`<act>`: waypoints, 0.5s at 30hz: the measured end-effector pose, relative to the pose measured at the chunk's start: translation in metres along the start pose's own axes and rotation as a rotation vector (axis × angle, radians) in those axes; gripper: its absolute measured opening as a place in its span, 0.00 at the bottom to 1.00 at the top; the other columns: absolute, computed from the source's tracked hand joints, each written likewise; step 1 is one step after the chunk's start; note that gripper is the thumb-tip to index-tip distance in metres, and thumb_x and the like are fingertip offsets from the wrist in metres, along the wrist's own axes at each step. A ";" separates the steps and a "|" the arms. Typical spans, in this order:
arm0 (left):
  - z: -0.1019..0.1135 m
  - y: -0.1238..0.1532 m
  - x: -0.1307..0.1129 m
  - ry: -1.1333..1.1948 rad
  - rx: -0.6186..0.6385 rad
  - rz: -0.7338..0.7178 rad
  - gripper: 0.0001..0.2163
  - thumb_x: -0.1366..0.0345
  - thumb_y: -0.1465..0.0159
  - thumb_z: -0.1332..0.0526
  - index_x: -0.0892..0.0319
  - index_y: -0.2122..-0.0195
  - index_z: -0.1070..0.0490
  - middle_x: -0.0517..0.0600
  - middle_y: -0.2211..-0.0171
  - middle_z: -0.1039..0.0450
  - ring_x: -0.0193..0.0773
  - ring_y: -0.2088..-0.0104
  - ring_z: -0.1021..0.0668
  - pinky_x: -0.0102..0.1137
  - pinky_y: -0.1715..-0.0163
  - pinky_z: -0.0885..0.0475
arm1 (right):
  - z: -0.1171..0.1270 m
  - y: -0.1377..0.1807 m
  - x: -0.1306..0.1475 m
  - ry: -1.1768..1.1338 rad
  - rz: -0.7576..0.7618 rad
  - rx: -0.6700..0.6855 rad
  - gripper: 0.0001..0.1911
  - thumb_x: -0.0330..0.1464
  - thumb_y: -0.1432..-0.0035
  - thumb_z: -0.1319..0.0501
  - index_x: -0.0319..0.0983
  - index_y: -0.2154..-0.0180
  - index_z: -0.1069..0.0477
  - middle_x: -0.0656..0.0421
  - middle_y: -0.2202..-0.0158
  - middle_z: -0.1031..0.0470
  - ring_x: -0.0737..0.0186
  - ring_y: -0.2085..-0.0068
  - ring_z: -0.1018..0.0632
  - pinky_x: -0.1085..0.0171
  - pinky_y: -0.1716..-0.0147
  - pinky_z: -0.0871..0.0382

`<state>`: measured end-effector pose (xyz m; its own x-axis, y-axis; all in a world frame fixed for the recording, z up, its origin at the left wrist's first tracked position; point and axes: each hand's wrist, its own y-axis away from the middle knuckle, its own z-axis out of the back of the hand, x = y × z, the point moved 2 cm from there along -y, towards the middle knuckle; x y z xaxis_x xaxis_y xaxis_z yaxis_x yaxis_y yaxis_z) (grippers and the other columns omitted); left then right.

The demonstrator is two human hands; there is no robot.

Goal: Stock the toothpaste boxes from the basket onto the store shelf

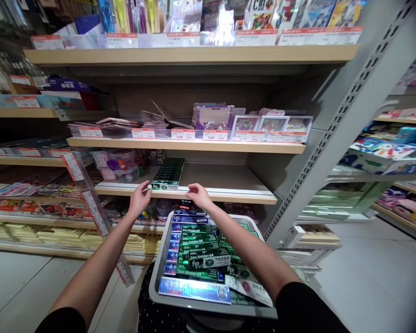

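Observation:
A row of slim green cartons (168, 172), like toothpaste boxes, stands on the lower shelf, with a green-and-white one at the front. Just left of the front carton is my left hand (140, 200), its fingers curved and apart. My right hand (198, 195) is to the right of the row by the shelf's front edge, fingers stretched toward the cartons, with nothing in them. Below my hands, a grey basket (158, 277) rests at my lap. In it lie green "Doc.Golden" cartons (197, 240) and blue cartons (194, 290), partly hidden by my right forearm.
Clear plastic tubs (126, 171) sit left of the row on the shelf (225, 180). Above, another shelf (187, 144) carries thin booklets and small boxed items. A slanted price-tag strip (90, 203) stands at left, and a grey slotted upright (333, 125) bounds the right side.

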<state>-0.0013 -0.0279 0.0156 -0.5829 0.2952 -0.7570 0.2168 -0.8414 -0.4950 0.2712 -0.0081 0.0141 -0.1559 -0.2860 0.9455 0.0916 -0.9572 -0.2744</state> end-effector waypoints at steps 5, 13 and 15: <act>0.013 0.064 -0.021 -0.093 0.039 -0.089 0.17 0.59 0.39 0.42 0.59 0.50 0.27 0.55 0.51 0.25 0.44 0.55 0.21 0.39 0.51 0.27 | 0.072 0.075 0.003 0.035 -0.009 0.119 0.15 0.33 0.51 0.32 0.38 0.60 0.28 0.56 0.59 0.23 0.61 0.57 0.22 0.58 0.52 0.28; -0.013 0.192 -0.070 0.152 0.304 0.070 0.14 0.56 0.37 0.42 0.56 0.55 0.25 0.53 0.54 0.23 0.42 0.55 0.21 0.36 0.54 0.26 | 0.132 0.188 0.019 0.223 -0.076 0.199 0.18 0.40 0.44 0.36 0.44 0.52 0.30 0.54 0.50 0.26 0.58 0.54 0.22 0.57 0.53 0.27; -0.020 0.213 -0.080 0.167 0.324 0.101 0.14 0.57 0.37 0.41 0.56 0.54 0.25 0.53 0.55 0.23 0.42 0.57 0.21 0.35 0.56 0.26 | 0.131 0.205 0.021 0.263 -0.081 0.229 0.23 0.40 0.45 0.35 0.46 0.48 0.32 0.54 0.46 0.29 0.55 0.50 0.24 0.56 0.51 0.28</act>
<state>0.1072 -0.2219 -0.0376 -0.4299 0.2507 -0.8674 -0.0081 -0.9617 -0.2739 0.4154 -0.2048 0.0004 -0.4170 -0.2397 0.8767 0.2821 -0.9511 -0.1258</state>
